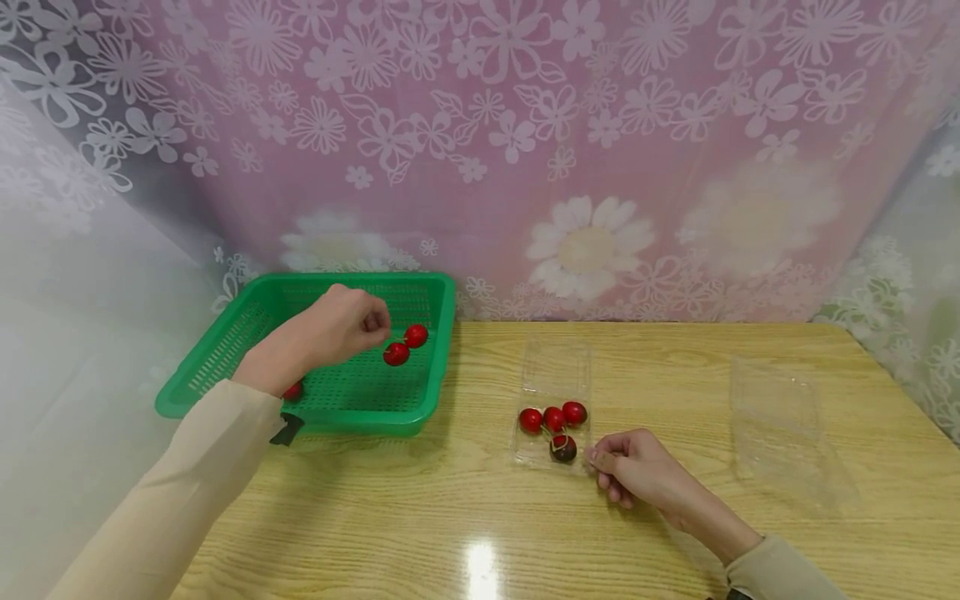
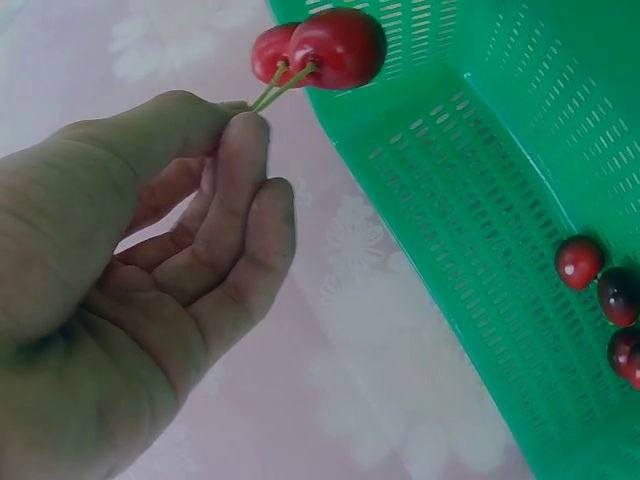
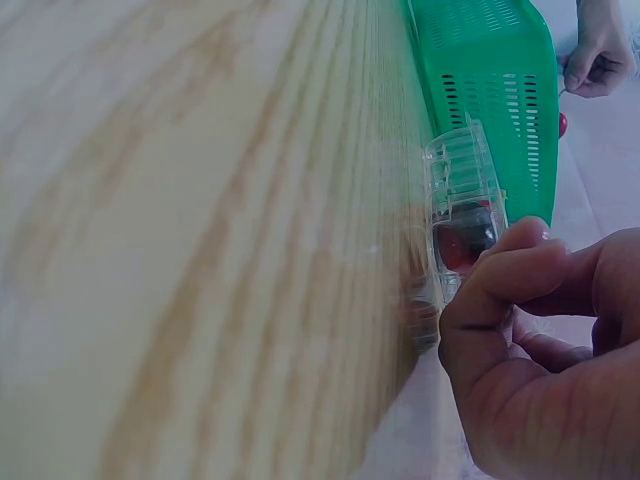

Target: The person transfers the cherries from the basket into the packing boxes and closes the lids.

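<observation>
At frame left, the left hand [image 1: 347, 322] is pinching two cherries [image 1: 406, 345] by their stems [image 2: 288, 86] above a green basket [image 1: 375, 419]; lower right, the right hand [image 1: 633, 468] is gripping a clear container [image 1: 532, 452].

Glossy cherries [image 1: 416, 336], perforated plastic basket [image 1: 438, 367], clear plastic box [image 1: 557, 367], wood-grain table [image 1: 420, 533]

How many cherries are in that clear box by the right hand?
4 cherries show in the clear box: left, middle and right in a row, plus one darker cherry below that row in the head view. None looks hidden.
</observation>
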Demonstrator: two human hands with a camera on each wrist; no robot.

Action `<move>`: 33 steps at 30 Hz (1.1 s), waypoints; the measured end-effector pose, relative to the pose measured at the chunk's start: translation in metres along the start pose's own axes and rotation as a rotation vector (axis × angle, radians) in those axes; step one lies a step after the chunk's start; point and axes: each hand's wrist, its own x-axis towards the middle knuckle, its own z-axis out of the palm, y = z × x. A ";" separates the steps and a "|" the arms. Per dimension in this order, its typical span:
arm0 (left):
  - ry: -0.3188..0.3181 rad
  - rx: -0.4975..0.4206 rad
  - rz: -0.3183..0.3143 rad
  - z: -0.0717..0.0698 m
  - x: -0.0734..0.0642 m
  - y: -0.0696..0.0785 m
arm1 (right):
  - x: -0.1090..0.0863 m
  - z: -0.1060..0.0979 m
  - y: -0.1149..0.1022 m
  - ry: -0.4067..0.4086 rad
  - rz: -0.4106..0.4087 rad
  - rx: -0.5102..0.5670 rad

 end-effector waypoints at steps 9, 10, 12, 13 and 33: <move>0.061 -0.034 0.039 0.006 -0.011 0.003 | 0.000 0.000 0.000 -0.003 0.004 -0.001; 0.071 -0.034 0.048 0.007 -0.011 0.004 | 0.000 0.000 0.000 -0.001 0.004 -0.003; 0.096 -0.025 0.073 0.007 -0.013 0.007 | 0.000 0.000 0.000 0.003 0.004 -0.006; 0.110 -0.019 0.089 0.007 -0.013 0.008 | 0.001 0.000 0.000 0.005 0.004 -0.008; 0.203 -0.080 0.316 0.020 -0.013 0.045 | 0.000 0.001 -0.001 0.012 0.008 -0.008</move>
